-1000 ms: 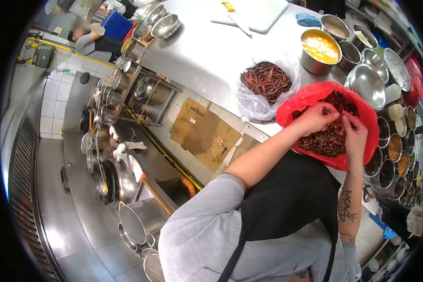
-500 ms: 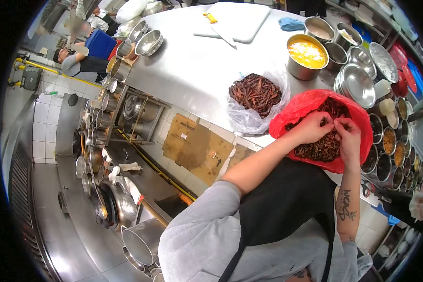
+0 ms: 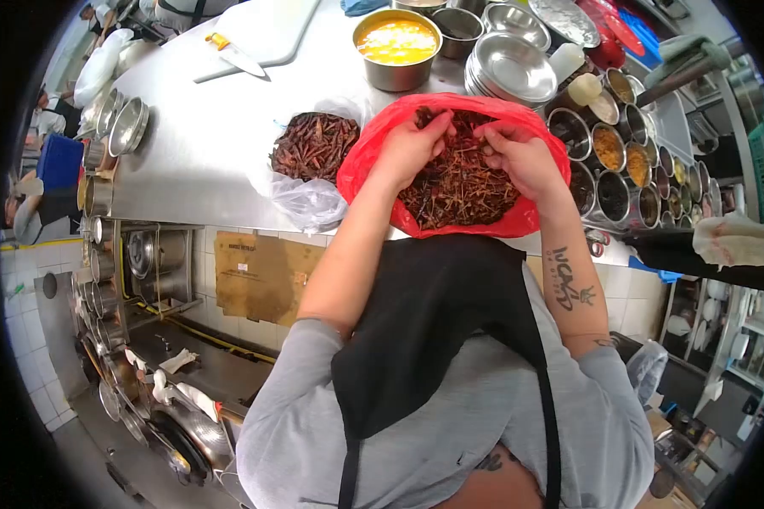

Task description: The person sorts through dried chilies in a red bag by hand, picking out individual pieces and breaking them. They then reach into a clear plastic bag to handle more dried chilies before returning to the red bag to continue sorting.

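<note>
Nearest the camera, the person's grey sleeves and black apron fill the lower view, both forearms reaching up to the steel counter. At its near edge sits a red plastic bag, mouth spread wide, full of dried chilli stems and bits. The left hand and right hand are both sunk in that pile, fingers curled and pinching at the dried pieces; what exactly each fingertip grips cannot be told, since the pieces are too small and tangled.

The step in hand looks like sorting or stemming the chillies. The next move probably calls for a fine pinch to work 1 piece loose without dragging the rest over the bag's rim.

Just beside the red bag, on the left-hand side, a clear plastic bag holds whole dried chillies, touching or nearly touching the red one. On the right-hand side, a row of small spice tins stands close, leaving little elbow room. Farther back are a pot of yellow liquid, stacked steel bowls, and a white cutting board with a knife. Other workers are partly visible at the far left edge.
</note>
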{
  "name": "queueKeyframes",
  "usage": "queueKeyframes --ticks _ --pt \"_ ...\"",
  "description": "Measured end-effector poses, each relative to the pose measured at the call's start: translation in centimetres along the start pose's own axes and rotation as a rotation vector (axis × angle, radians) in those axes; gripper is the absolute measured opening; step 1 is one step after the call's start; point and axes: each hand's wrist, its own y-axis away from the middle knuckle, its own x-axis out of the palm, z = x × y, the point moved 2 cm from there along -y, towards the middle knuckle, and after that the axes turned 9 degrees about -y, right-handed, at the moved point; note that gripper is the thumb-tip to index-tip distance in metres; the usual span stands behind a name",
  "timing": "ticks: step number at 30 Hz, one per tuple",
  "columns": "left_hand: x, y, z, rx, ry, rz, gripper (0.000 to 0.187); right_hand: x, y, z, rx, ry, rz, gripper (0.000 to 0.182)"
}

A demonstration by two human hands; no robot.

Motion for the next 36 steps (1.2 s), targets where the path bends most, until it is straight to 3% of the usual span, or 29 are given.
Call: queueKeyframes --ticks 4,7,8,9,10,11,12,15,17,22,25,28,29,32,36 --pt "0.0 1.1 1.4 0.017 0.159 0.07 0.016 0.0 -0.5 -1.0 -0.03 0.117 0.011 0.016" --pt "0.0 1.5 2.3 0.0 -0.053 0.122 0.013 0.1 -0.8 -1.3 -0.078 0.246 0.02 0.017" --pt "0.7 1.2 3.5 0.249 -0.137 0.064 0.013 0.3 -0.6 -1.0 -0.096 0.248 0.083 0.017" --pt "0.9 1.2 3.3 0.272 -0.289 0.117 0.018 0.4 -0.3 -0.8 -0.118 0.392 0.048 0.017" --pt "1.4 1.8 2.8 0.172 -0.321 0.161 0.027 1.4 0.4 -0.2 -0.079 0.351 -0.037 0.017" --pt "2.0 1.9 3.4 0.198 -0.26 0.106 0.033 1.4 0.1 -1.0 -0.1 0.133 0.011 0.015" --pt "1.5 3.0 1.3 0.241 -0.251 0.091 0.035 1.2 -0.1 -1.1 -0.074 0.145 0.025 0.013" --pt "1.6 2.3 2.2 0.239 -0.215 0.137 0.027 1.0 -0.9 -1.2 -0.064 0.15 0.104 0.017" --pt "1.3 2.3 2.6 0.078 -0.114 0.191 0.023 1.2 -0.4 -0.9 -0.067 0.102 0.136 0.02" --pt "1.9 1.8 4.4 -0.066 0.219 0.107 0.021 1.0 0.2 -1.0 -0.361 0.789 0.057 0.027" --pt "1.7 1.7 4.2 -0.036 0.304 0.149 0.026 0.4 -0.1 -2.3 -0.351 0.75 0.084 0.023" --pt "2.0 2.1 3.6 -0.079 0.286 0.045 0.026 1.0 0.2 -1.4 -0.476 0.918 0.181 0.016" --pt "1.8 2.3 3.3 -0.105 0.274 0.002 0.025 1.4 0.3 -1.2 -0.47 0.893 0.168 0.014" --pt "0.8 2.8 2.3 -0.043 0.352 0.147 0.026 2.6 0.5 -1.0 -0.415 0.783 0.145 0.009" --pt "0.8 2.9 2.6 -0.019 0.412 0.089 0.028 2.7 -0.1 -2.1 -0.312 0.544 0.115 0.007"
